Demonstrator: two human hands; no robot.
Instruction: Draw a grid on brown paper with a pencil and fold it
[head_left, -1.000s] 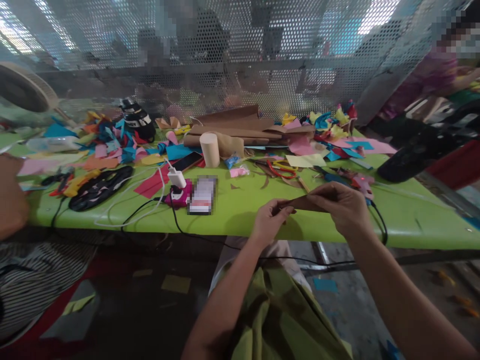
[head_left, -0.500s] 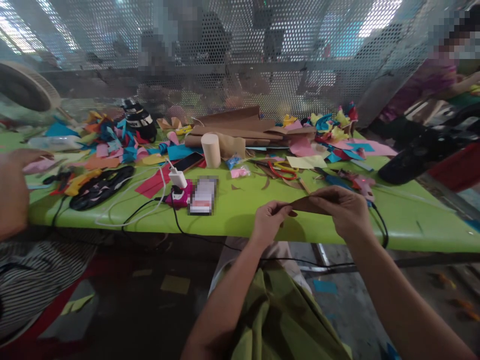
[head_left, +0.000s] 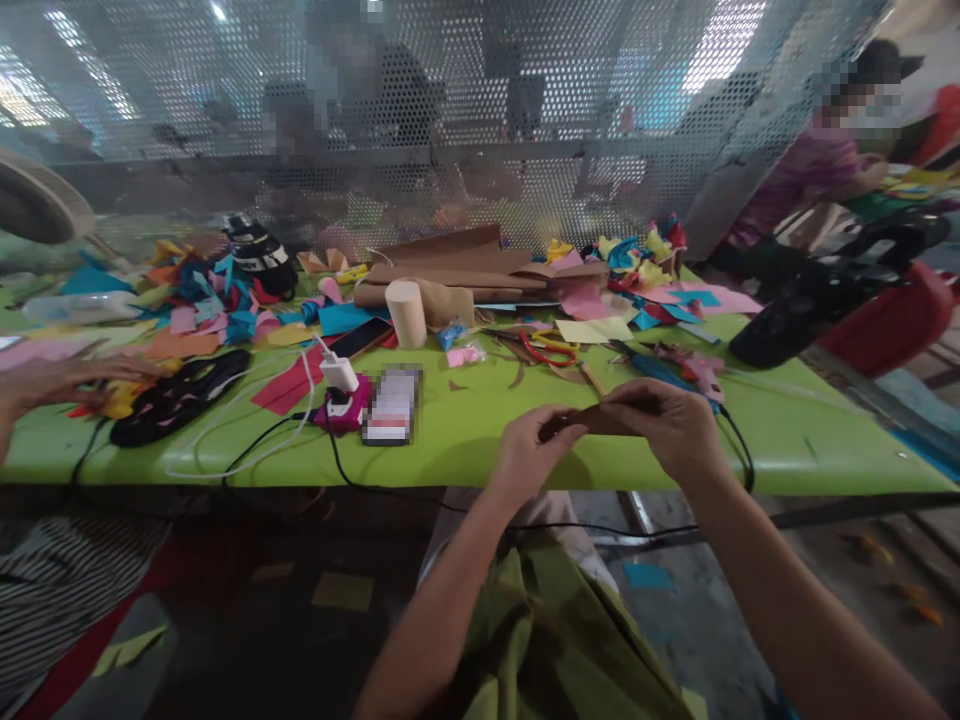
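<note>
Between my hands is a small folded piece of brown paper (head_left: 592, 421), held over the front of the green table (head_left: 465, 450). My left hand (head_left: 529, 445) pinches its left end with thumb and fingers. At the other end, my right hand (head_left: 667, 420) has its thumb and fingertips closed on the paper. Part of the paper is hidden by my fingers. Just beyond lie a yellowish stick (head_left: 594, 380) and a pair of red-and-yellow-handled scissors (head_left: 551, 348). A blue-handled tool (head_left: 660, 360), perhaps a glue gun, lies behind my right hand.
A phone (head_left: 391, 405) and a magenta plug adapter (head_left: 343, 405) with cables sit left of my hands. Behind stand a cream cylinder (head_left: 406, 313) and brown paper sheets (head_left: 457, 265). Another person's hand (head_left: 67, 385) is at far left. A dark bottle (head_left: 772, 335) leans at right.
The view has shifted slightly. My left fingers have curled further around the brown paper. At far left, the other person's hand has come down over the yellow object by the black tray.
</note>
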